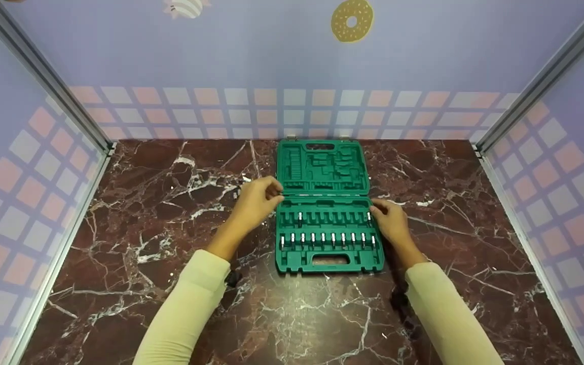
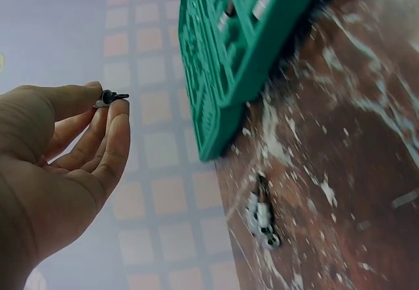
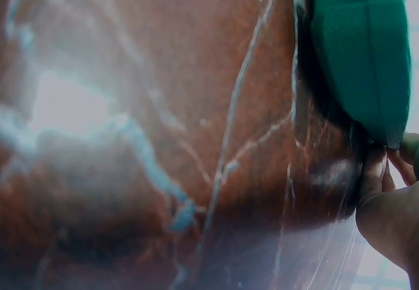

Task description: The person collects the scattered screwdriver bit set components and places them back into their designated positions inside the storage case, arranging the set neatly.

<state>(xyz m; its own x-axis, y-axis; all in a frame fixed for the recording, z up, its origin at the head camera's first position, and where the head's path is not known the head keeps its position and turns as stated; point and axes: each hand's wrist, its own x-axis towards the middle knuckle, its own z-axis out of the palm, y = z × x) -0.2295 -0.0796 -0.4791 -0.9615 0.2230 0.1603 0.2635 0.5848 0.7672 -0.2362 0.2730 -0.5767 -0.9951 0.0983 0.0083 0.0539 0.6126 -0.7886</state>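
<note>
A green plastic tool case [image 1: 294,262] lies unfolded on the table, with its lid toward the back wall. Several silver bit sockets [image 1: 323,238] stand in the front row of slots, and two more sit in the row behind. My left hand [image 1: 259,200] is at the case's left edge by the hinge. Between thumb and fingertips it pinches a small bit socket [image 2: 107,98], whose dark tip points away from the palm. At the right edge of the case, my right hand [image 1: 392,220] grips the side with thumb and fingers; the wrist view shows only part of this.
Some loose bit sockets [image 2: 263,218] lie on the table left of the case, mostly behind the left hand in the head view. The marbled dark red table [image 1: 322,324] is bounded by a tiled-pattern back wall [image 1: 221,61] and two side walls.
</note>
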